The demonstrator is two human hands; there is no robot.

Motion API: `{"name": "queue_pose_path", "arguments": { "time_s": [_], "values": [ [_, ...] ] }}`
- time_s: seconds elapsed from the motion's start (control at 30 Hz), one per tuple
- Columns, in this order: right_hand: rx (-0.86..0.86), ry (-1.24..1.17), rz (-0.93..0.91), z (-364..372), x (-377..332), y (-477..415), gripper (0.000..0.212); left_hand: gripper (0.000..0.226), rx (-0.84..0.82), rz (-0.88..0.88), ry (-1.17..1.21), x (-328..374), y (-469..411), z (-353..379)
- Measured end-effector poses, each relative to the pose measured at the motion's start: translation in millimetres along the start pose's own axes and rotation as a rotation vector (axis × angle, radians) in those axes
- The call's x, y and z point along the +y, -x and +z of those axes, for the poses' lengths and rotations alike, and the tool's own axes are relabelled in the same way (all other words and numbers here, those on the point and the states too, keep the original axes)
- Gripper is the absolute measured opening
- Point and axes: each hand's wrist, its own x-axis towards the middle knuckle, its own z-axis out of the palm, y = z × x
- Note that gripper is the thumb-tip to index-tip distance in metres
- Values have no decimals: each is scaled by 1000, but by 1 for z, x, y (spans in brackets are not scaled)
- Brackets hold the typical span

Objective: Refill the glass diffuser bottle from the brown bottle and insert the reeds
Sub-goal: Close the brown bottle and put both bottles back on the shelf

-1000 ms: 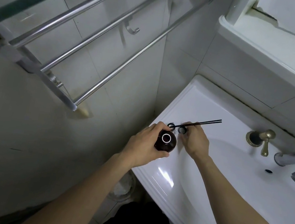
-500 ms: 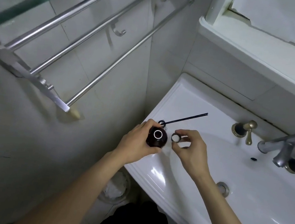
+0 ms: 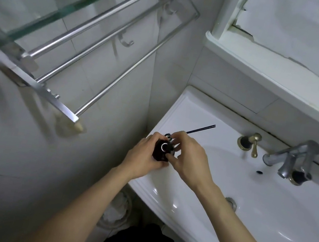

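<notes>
Here, open brown bottle in left hand, right hand at mouth

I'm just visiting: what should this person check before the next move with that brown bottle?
1. Left hand wrapped round the brown bottle: ok.
2. Bottle's mouth uncovered, pale ring showing: ok.
3. What the right hand holds: cannot tell.
4. Reeds within reach on the sink ledge: ok.
5. Somewhere to pour into, in view: cannot tell, the hands hide that spot.
</notes>
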Motion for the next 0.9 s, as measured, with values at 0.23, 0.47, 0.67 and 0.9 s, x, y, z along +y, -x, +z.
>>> {"name": "queue_pose_path", "arguments": {
  "time_s": [0.23, 0.47, 0.67, 0.9],
  "values": [
    [6, 158, -30, 1, -13, -11, 24, 65, -2, -26, 8, 0, 1, -1],
    [70, 307, 17, 6, -22, -16, 39, 66, -1, -24, 18, 0, 2, -1],
    [42, 348, 84, 7, -25, -6, 49, 68, 8, -31, 0, -1, 3, -2],
    [-34, 246, 104, 0, -21, 7, 55, 65, 9, -38, -17, -3, 3, -2]
  ]
}}
